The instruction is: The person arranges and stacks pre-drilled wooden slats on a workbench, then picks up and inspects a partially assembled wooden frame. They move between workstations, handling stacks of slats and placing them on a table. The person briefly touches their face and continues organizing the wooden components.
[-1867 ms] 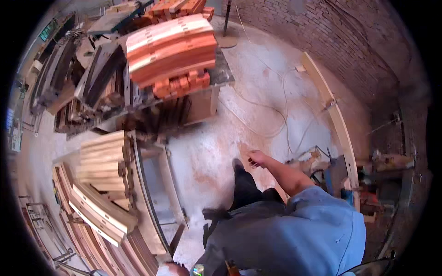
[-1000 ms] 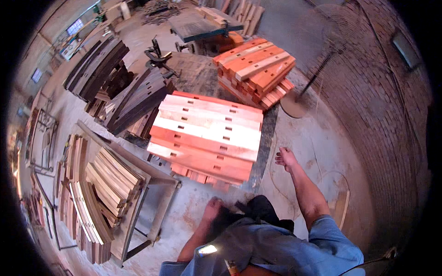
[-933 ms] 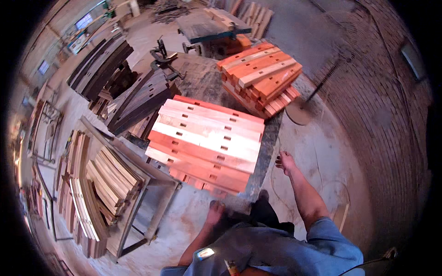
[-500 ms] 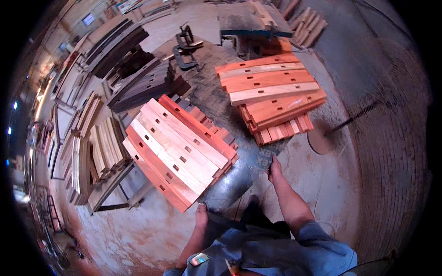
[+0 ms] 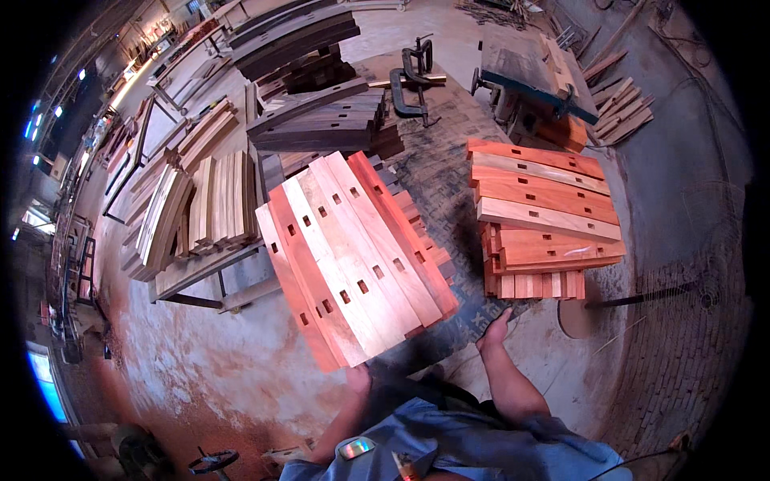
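Note:
My right hand (image 5: 495,330) is closed round the near right edge of a dark, printed tabletop (image 5: 461,330), thumb on top. At its near left corner, my left hand (image 5: 358,378) is closed against the edge, its fingers partly hidden below the wood. Right in front of me on the tabletop lies a stack of slotted wooden slats (image 5: 353,248), pale and reddish, with rectangular holes. To the right stands a second stack of orange slotted slats (image 5: 549,200), laid crosswise over shorter pieces.
Farther back are dark slotted slats (image 5: 321,120) and black C-clamps (image 5: 411,80). A low bench (image 5: 204,271) at the left carries curved pale timber (image 5: 220,200). A machine table (image 5: 529,68) stands far right. A pedestal-like round base (image 5: 573,318) is on the floor.
The view has swung left, so the stacks and the tabletop appear farther right and turned. Both hands stay at the tabletop's near edge.

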Available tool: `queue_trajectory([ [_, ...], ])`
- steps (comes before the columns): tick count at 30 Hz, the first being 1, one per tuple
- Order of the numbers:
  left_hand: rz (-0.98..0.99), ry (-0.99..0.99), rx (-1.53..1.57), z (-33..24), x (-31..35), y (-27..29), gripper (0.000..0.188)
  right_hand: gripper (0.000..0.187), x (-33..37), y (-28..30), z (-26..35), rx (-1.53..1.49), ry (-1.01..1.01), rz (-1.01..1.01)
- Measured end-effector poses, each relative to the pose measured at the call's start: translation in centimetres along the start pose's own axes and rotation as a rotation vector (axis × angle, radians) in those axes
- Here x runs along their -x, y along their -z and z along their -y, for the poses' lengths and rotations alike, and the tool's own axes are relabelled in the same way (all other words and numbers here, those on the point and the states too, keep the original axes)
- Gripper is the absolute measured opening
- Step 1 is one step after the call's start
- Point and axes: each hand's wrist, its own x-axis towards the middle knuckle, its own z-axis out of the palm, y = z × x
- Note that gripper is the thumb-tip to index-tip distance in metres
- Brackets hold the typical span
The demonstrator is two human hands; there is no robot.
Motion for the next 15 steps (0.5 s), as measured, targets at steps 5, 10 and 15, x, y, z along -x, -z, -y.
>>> queue_trajectory([
  [5,-0.160,-0.257,0.084,4.0,-1.4,-0.3,0.050,0.086,3.3,-2.6,0.5,0.172,-0.042,-0.213],
  [10,0.039,-0.154,0.127,1.2,-1.9,0.7,0.048,0.086,0.9,-1.1,-0.9,0.229,0.014,-0.366],
  [15,0.019,-0.229,0.307,0.9,-2.8,0.3,0.048,0.085,-1.2,0.6,-1.4,0.336,0.055,-0.264],
])
